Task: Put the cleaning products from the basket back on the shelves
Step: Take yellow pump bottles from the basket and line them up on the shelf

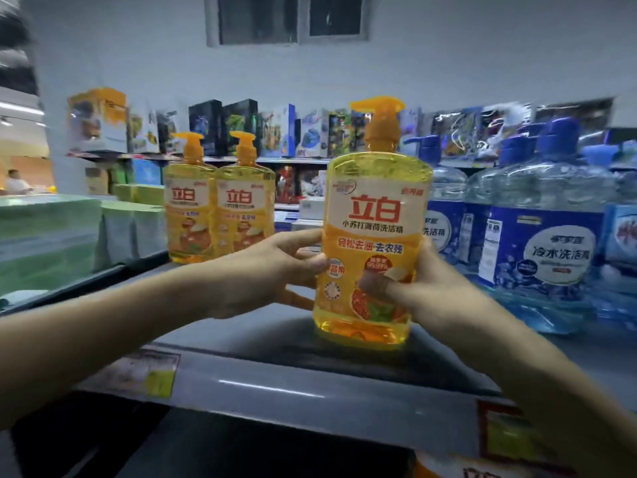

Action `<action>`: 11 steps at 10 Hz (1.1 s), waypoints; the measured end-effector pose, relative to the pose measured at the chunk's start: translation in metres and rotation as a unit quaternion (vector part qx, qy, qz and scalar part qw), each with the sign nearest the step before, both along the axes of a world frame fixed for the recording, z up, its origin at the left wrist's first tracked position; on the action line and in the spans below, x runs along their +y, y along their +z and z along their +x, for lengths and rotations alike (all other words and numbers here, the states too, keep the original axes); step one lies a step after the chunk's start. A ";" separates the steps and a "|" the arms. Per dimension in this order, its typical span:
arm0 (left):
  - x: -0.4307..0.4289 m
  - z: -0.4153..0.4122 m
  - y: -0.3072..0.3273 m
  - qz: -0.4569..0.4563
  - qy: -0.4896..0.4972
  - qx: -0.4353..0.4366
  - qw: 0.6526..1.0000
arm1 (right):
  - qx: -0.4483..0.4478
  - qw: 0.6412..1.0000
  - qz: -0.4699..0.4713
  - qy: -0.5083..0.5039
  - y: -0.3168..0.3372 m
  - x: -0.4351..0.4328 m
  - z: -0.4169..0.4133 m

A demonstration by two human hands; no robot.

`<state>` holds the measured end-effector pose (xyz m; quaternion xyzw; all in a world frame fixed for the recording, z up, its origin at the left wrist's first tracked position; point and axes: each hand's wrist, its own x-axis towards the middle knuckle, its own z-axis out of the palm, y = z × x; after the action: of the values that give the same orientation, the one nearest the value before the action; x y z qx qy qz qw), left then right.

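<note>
Yellow dish-soap bottle (374,215) held upright, left hand (272,270) and right hand (424,288) curled round lower sides, right of matching shelved pair (220,208). Best: slide toward pair, label forward, base flat.

3 yellow detergent btls (374,215), at least 4 blue btls (541,243), 2 price tags (151,374) on shelf edge (275,388).

The front yellow bottle (374,215) reads "立白", "轻松去油·去农残" and "99.99%"; the blue bottle (551,243) reads "冷水洗洁精".
</note>
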<state>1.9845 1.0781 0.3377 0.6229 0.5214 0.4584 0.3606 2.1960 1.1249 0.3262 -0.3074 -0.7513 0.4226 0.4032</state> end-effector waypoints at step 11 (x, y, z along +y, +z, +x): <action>0.046 -0.106 -0.021 0.039 0.312 0.289 0.904 | -0.293 0.924 0.066 -0.237 -0.016 0.095 -0.165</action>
<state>1.8785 1.1237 0.3170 0.5470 0.7524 0.3669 0.0077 2.0307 1.2201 0.3097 -0.5590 -0.7677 0.1548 0.2725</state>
